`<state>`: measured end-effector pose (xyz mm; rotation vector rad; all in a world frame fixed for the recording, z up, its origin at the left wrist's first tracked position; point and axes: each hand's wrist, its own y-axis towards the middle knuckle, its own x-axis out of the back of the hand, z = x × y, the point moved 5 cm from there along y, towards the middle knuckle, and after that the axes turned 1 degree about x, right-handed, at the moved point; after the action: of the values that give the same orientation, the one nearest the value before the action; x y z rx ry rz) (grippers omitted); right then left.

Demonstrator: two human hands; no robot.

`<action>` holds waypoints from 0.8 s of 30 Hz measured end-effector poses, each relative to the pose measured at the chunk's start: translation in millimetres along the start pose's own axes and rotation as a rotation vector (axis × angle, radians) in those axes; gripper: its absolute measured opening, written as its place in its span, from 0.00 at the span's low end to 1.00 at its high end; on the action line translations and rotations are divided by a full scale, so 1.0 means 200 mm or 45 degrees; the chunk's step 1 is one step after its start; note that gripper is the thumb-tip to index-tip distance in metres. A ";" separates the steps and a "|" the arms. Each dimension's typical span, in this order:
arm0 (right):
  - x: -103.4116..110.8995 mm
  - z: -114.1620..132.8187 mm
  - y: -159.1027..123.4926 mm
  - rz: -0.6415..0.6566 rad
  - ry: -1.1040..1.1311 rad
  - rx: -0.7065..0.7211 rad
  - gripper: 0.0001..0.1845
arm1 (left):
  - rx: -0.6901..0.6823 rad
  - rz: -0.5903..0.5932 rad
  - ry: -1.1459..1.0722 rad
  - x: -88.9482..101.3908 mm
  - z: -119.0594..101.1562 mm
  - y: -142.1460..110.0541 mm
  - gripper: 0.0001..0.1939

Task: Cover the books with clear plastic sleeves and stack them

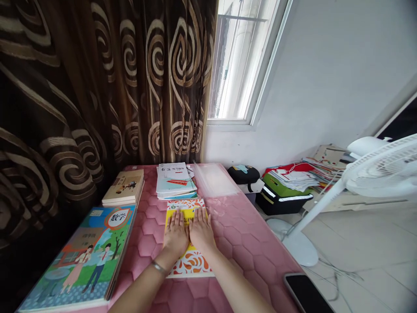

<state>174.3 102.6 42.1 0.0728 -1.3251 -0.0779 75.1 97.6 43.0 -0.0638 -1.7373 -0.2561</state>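
Note:
A yellow book (192, 262) with orange and white leaf patterns lies closed on the pink padded surface (246, 254). Both palms rest flat on its cover, side by side, hiding much of the title. My left hand (176, 232) has its fingers stretched toward the far edge, and a bracelet sits on that wrist. Beside it, my right hand (202, 228) lies flat too, thumb side near the left hand. Just beyond the book is a small stack of booklets (176, 178), the top one pale blue and white.
Left are a stack of colourful textbooks (87, 256) and brownish books (125, 187). Clear plastic sheets (216, 180) lie at the far end, a phone (306, 293) at the near right edge. A white fan (325, 204), cables and a black-green box (283, 195) stand on the floor.

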 end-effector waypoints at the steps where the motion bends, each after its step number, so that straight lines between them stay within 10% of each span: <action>1: -0.01 0.00 -0.06 0.008 0.009 0.034 0.33 | -0.059 -0.012 0.000 0.00 0.01 -0.06 0.30; 11: -0.05 -0.14 -0.46 0.028 0.061 0.212 0.34 | -0.279 -0.097 -0.073 -0.04 0.22 -0.48 0.28; 24: 0.04 -0.34 -0.40 -0.018 0.498 0.175 0.30 | -0.067 0.178 -0.272 0.01 0.29 -0.45 0.30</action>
<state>241.5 23.8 25.2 0.2040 -0.9375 0.0159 2.0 22.5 23.6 -0.2580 -1.9285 -0.1974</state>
